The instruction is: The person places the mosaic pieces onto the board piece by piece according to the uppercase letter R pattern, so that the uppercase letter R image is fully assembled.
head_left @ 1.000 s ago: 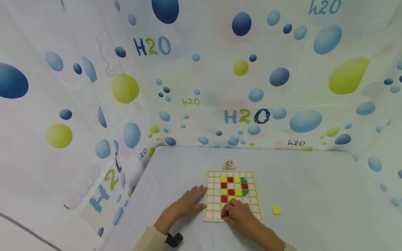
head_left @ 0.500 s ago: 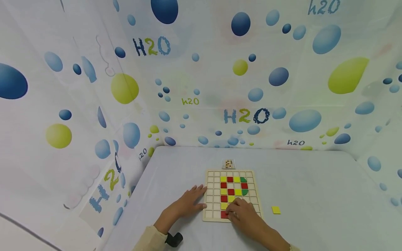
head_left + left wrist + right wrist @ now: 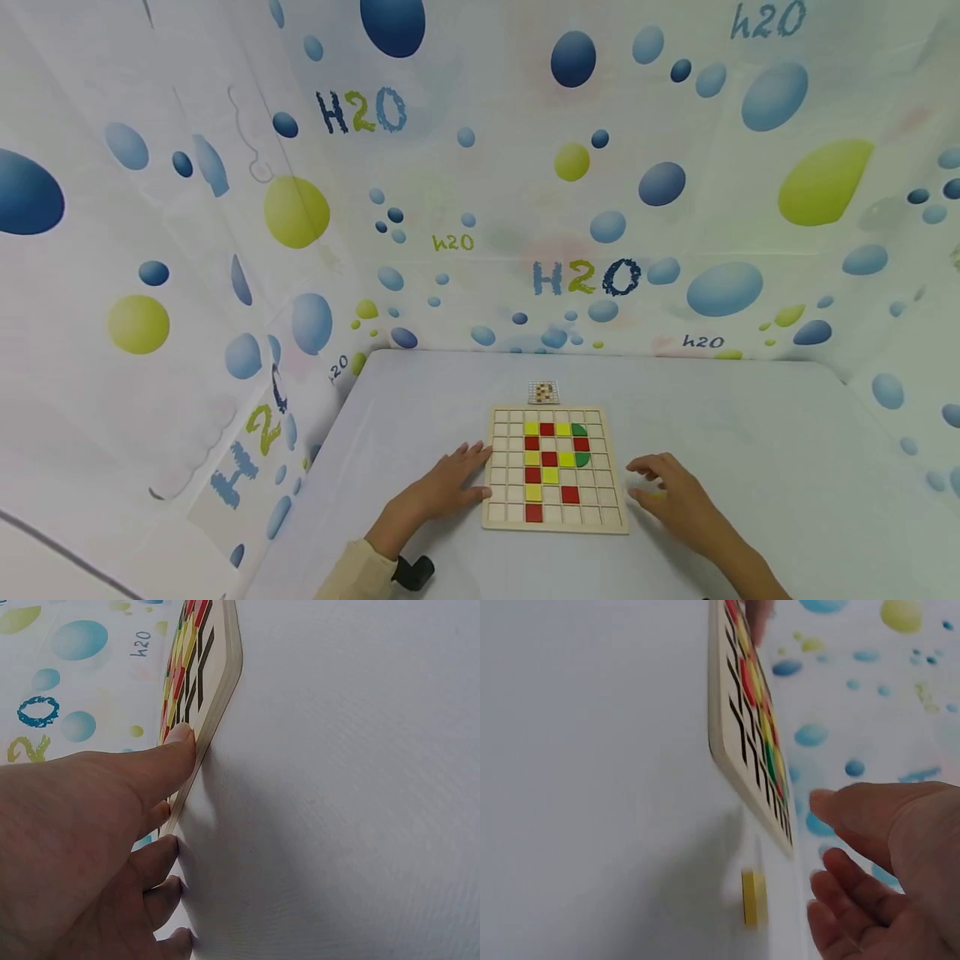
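Note:
A pale wooden grid board (image 3: 505, 490) lies on the table with red, yellow and green tiles in its cells. My left hand (image 3: 444, 485) rests at its left edge, fingers spread; in the left wrist view the thumb (image 3: 166, 761) touches the edge. To the right of the board hovers my right hand (image 3: 681, 500), fingers loosely bent and apart with nothing between them. Below it lies a loose yellow tile (image 3: 753, 898), mostly covered by the hand in the head view. A red tile (image 3: 570, 495) sits in the board's lower part, apart from the other tiles.
A small pattern card (image 3: 543, 392) lies just beyond the board's far edge. A white cloth covers the table (image 3: 750, 433). Printed curtains (image 3: 480, 183) hang behind and at the sides. A black strap piece (image 3: 414, 572) is by the left wrist.
My right hand has left the board's lower part and moved right, over the loose yellow tile. The red tile it hid is now visible. My left hand has stayed put.

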### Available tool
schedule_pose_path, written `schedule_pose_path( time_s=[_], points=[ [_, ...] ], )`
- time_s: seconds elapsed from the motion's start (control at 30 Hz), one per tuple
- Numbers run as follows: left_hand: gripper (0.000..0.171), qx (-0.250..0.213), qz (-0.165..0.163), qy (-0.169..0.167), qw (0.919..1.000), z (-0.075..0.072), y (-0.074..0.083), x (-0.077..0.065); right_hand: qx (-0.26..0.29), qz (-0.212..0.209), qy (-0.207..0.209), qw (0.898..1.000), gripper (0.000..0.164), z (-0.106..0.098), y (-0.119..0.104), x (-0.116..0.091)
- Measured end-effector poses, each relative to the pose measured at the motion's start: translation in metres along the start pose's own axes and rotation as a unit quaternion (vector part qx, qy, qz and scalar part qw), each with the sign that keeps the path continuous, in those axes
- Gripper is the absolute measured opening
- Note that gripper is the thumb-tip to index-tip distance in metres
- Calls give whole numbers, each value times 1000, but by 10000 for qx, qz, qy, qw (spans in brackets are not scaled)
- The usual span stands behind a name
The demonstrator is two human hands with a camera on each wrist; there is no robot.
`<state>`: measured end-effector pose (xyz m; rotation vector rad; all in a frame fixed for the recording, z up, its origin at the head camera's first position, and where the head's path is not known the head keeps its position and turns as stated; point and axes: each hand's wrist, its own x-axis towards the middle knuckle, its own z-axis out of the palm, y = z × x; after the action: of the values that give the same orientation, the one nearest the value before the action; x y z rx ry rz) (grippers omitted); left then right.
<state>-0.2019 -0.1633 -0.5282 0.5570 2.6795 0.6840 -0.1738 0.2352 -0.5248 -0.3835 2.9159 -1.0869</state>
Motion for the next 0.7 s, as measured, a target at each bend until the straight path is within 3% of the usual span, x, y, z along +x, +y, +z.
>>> schedule_pose_path(
  time_s=[0.13, 0.23, 0.4, 0.7],
  points=[
    [76, 20, -19, 0, 10000, 0, 0, -1, -6, 267, -433, 9987, 49, -14, 18, -7],
    [76, 22, -33, -7, 10000, 0, 0, 0, -68, 393, -593, 9974, 47, -17, 26, -11],
    [77, 37, 1, -6, 10000, 0, -1, 1, -179, 440, -522, 9975, 33, -13, 31, -12],
    [77, 41, 6, 12, 10000, 0, 2, -1, -119, 271, -381, 9988, 26, -4, 32, -10]
  ],
)
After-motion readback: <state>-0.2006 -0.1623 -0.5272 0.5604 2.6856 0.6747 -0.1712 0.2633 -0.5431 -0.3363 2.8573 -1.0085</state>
